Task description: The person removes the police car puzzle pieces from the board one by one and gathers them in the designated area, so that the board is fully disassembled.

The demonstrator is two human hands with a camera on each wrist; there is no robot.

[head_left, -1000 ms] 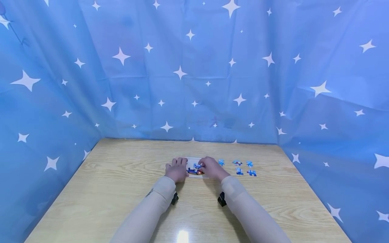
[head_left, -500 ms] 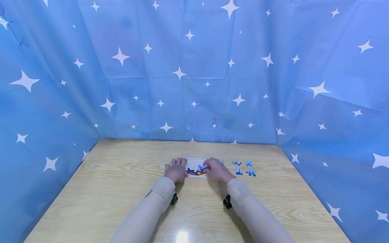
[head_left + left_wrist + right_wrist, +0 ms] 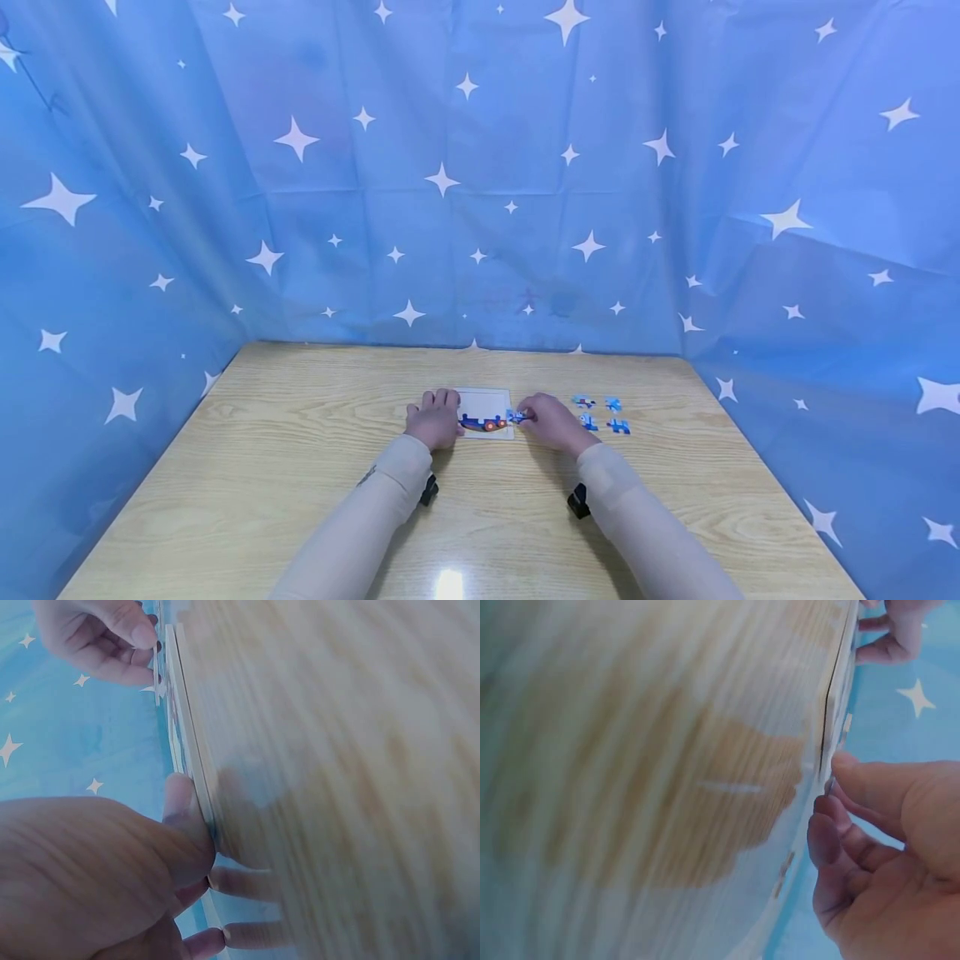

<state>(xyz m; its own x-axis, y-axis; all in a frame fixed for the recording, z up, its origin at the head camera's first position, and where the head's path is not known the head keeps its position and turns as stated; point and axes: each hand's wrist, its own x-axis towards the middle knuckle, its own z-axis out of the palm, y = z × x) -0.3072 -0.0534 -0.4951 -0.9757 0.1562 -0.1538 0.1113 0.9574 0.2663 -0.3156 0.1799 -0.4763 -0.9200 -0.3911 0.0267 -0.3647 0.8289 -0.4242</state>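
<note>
In the head view a flat puzzle board [image 3: 483, 402] lies mid-table, its lower part filled with dark blue and red picture pieces [image 3: 483, 424]. My left hand [image 3: 432, 421] holds the board's left side, fingers toward the far corner and thumb at the near one. The left wrist view shows that thumb [image 3: 184, 810] against the board's edge. Between thumb and fingers my right hand [image 3: 552, 422] pinches a blue jigsaw piece [image 3: 515, 417] at the board's right edge. In the right wrist view the piece is seen edge-on and mostly covered by the fingertips.
To the right of the right hand, several loose jigsaw pieces [image 3: 588, 422] lie on the wooden table [image 3: 300, 450]. Blue curtains with white stars [image 3: 442, 250] stand behind the table and on both sides. A black wrist device [image 3: 579, 502] sits under the right sleeve.
My right hand has moved right, carrying the pinched jigsaw piece from over the board to its right edge. It now covers a loose piece seen earlier. The left hand stays in place.
</note>
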